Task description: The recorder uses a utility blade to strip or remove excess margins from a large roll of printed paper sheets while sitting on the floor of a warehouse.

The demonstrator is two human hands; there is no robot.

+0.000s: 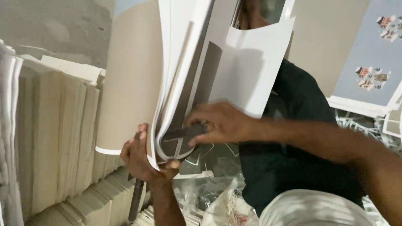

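A thick bundle of large white and beige card sheets [134,79] stands on edge in front of me, its lower corners curling. My left hand [144,161] grips the bundle's bottom edge from below, thumb on the beige outer sheet. My right hand [217,123] reaches in from the right and pinches the dark grey printed corner of an inner sheet [182,134] between thumb and fingers, spreading the sheets apart. A white sheet [251,71] fans out above that hand.
Stacks of beige card [63,138] fill the left side. A dark rod [136,201] stands below my left hand. Paper offcuts and a clear plastic bag [217,196] lie underneath. Blue-grey printed sheets [372,62] are at the upper right. A dark shirt [301,138] is behind my right arm.
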